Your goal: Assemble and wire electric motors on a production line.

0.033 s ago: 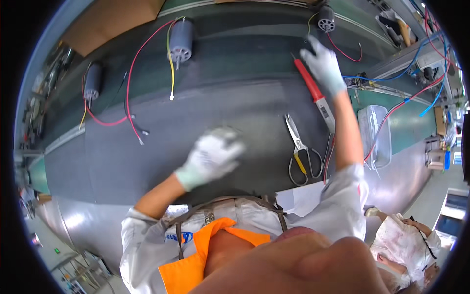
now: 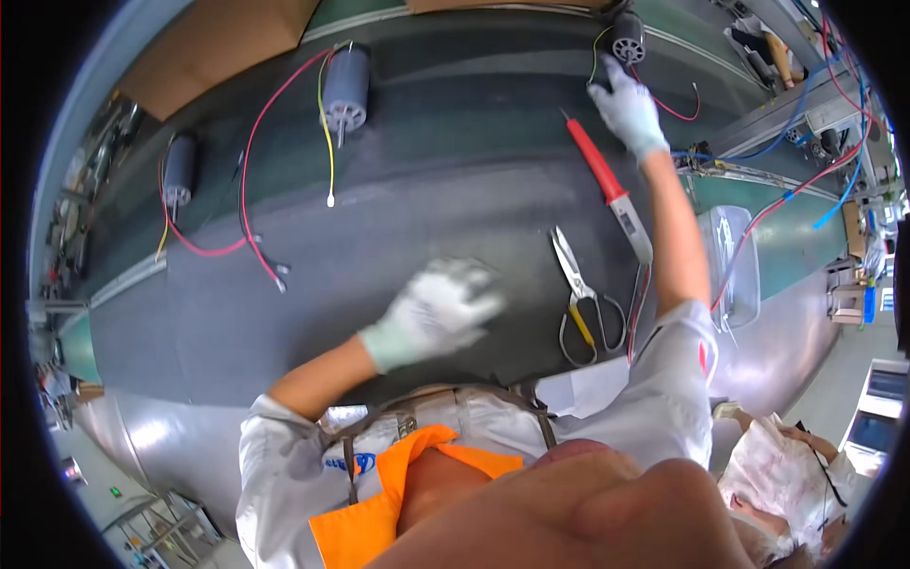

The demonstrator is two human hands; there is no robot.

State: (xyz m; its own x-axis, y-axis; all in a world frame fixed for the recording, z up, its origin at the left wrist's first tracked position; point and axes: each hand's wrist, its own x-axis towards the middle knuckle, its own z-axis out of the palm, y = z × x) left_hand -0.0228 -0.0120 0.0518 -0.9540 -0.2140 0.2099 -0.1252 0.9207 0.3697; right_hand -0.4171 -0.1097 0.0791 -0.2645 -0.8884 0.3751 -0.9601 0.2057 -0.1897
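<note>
White-gloved hands have shifted, the right hand nearer the rightmost motor.

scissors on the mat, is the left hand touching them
Apart. The head view shows a strip of dark mat between the gloved left hand and the scissors, which lie to its right.

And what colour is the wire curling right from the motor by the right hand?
The wire is pinkish red, seen best in the head view.
</note>
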